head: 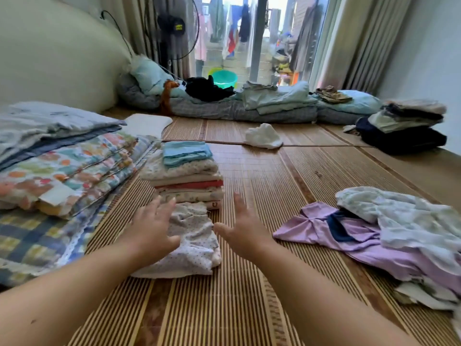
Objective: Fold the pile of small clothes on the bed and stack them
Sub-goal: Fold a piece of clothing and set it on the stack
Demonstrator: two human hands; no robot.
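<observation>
A folded white dotted garment lies on the bamboo mat just in front of a stack of folded small clothes topped by a light blue piece. My left hand rests with straight fingers on the dotted garment's left side. To the garment's right, my right hand hovers with fingers spread and holds nothing. An unfolded pile of a lilac garment and pale printed clothes lies to the right.
Folded quilts and blankets are stacked at the left. A crumpled white cloth lies further back on the mat. Bedding and folded dark clothes line the far edge by the window.
</observation>
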